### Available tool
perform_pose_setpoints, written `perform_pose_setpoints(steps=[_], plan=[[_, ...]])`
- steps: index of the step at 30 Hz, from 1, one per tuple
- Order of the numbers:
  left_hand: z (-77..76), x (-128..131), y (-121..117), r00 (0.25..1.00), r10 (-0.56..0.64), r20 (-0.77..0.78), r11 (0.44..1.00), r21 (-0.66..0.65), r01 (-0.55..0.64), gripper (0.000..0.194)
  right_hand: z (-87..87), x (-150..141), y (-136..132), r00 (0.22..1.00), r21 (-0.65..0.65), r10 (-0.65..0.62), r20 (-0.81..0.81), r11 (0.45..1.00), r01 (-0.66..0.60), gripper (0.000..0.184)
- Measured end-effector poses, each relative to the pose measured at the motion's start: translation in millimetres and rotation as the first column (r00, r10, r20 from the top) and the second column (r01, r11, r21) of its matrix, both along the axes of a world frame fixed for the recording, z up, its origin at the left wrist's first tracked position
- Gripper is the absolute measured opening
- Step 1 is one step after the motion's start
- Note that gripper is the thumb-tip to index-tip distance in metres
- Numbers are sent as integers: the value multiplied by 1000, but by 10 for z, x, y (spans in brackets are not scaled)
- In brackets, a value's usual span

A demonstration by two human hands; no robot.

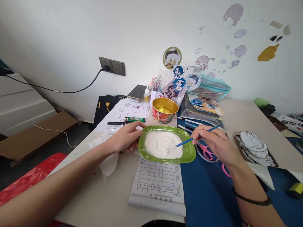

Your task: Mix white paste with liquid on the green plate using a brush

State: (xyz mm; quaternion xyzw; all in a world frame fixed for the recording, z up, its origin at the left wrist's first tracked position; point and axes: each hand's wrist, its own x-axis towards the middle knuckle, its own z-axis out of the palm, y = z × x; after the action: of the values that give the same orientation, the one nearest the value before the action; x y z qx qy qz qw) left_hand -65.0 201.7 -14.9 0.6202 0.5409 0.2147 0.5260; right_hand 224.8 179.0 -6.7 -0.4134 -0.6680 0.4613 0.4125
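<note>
A green tray (190, 156) with rounded corners holds a spread of a white substance (153, 143), thick paint or paste by its look. My left hand (127, 135) grips the tray's left rim, thumb on top and fingers partly hidden beneath. In my right hand (213, 138) is a slim blue paintbrush (184, 142), pinched between thumb and fingers. Its bristles touch the white substance near the middle of the tray. Under the tray's front edge lies a printed form pad (158, 183). Just behind the tray stands a floral tin (165, 110) with a gold inside.
Pink scissors (206, 152) lie by my right hand, and a stack of paper cutouts (254, 146) sits farther right. A green tube (134, 119), drawn paper (118, 110), a phone (136, 92) and zip pouches (210, 85) are around the back. Crumpled tissue (109, 164) lies left.
</note>
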Motion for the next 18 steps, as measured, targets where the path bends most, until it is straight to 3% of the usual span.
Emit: perform_pose_setpoints(steps=[4, 8, 12, 16, 18], plan=[[0, -1, 1, 1000, 9, -14, 1000, -10, -10, 16, 19, 113, 19, 986, 27, -165, 39, 986, 164, 28], [1, 0, 1, 1000, 15, -24, 1000, -16, -15, 17, 21, 117, 21, 997, 23, -64, 45, 998, 63, 28], [9, 5, -3, 1000, 4, -16, 1000, -1, -4, 16, 16, 127, 17, 988, 1, -154, 21, 988, 154, 28], [22, 10, -8, 1000, 13, -29, 1000, 3, -13, 17, 22, 126, 17, 998, -3, -50, 33, 999, 50, 27], [24, 10, -9, 999, 12, -31, 1000, 3, -12, 17, 21, 135, 20, 997, -19, -70, 31, 997, 70, 28]])
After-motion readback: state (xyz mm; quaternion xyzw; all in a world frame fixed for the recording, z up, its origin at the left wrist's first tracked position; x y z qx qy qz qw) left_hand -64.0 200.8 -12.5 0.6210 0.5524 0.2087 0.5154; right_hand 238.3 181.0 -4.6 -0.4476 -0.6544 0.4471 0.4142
